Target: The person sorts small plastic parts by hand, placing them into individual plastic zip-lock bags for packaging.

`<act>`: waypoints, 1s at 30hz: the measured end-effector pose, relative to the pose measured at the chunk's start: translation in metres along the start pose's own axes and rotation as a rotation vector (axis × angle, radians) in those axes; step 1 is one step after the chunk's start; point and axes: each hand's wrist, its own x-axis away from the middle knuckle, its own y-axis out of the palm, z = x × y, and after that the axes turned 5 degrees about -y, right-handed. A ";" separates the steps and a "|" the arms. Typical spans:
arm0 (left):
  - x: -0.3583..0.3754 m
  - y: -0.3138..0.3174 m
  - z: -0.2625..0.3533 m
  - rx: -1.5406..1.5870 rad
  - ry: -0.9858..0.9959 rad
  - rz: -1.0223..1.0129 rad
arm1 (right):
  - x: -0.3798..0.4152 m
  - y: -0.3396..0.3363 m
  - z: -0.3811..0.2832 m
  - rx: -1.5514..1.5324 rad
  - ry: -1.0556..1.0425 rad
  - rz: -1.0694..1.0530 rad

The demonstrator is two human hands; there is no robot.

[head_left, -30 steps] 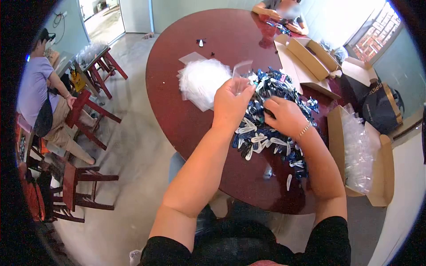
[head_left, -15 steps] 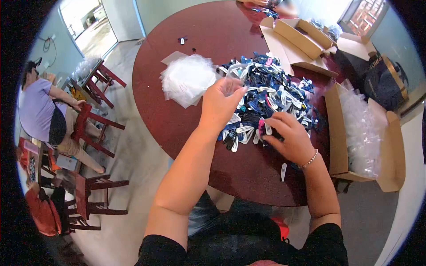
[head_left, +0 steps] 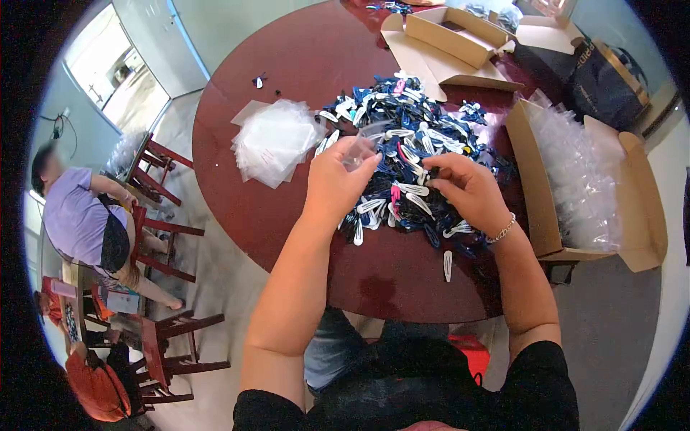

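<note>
A heap of hair clips (head_left: 413,136), mostly dark blue and white with a few pink ones, covers the middle of the round table. Above its left side, my left hand (head_left: 336,178) pinches a clear plastic bag (head_left: 361,149) between thumb and fingers. My right hand (head_left: 471,188) is closed at the heap's right side, its fingertips on a small dark hair clip (head_left: 431,174). Just left of that hand, a pink clip (head_left: 395,195) lies on the heap. One white clip (head_left: 448,266) rests apart, close to the table's front edge.
Clear bags lie stacked (head_left: 277,140) left of the heap. On the right stands a cardboard box (head_left: 532,179) filled with packed clear bags; another open box (head_left: 456,36) sits behind. Two people (head_left: 86,215) are at the left among wooden stools (head_left: 169,345).
The pink and white clip has left my right hand and lies on the heap. That hand has moved up to a dark clip. My left hand still holds the bag; the view has shifted.
</note>
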 end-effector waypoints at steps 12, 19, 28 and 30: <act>0.007 0.002 0.009 0.001 0.050 -0.088 | -0.001 0.009 -0.008 0.061 -0.152 0.237; 0.006 0.005 0.004 0.170 -0.001 -0.173 | -0.026 0.015 -0.053 0.171 -0.372 0.268; 0.007 -0.003 0.018 0.350 -0.064 -0.278 | -0.057 0.036 -0.052 0.252 -0.375 0.252; 0.002 -0.005 0.013 0.356 -0.075 -0.336 | -0.055 0.031 -0.056 0.241 -0.340 0.208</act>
